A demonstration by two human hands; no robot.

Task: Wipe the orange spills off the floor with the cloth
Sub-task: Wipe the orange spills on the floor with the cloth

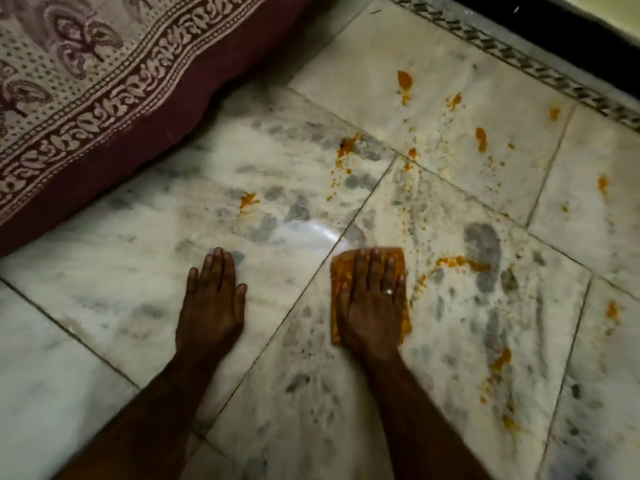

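An orange-stained cloth (341, 268) lies flat on the white marble floor (450, 341). My right hand (372, 299) presses on it with straight fingers and covers most of it. Flat on the bare floor to the left of it rests my left hand (211, 303), fingers straight, holding nothing. Orange spills dot the floor: a streak (457, 262) just right of the cloth, a blot (248, 199) beyond the left hand, a splash (348, 143) further off, and several drops (404, 79) toward the far wall and down the right side (501, 358).
A mattress with a maroon patterned sheet (104, 109) borders the floor at upper left. A patterned floor border (519, 60) and a dark skirting run along the far right. A bright light reflection (311, 230) lies on the tile ahead of the hands.
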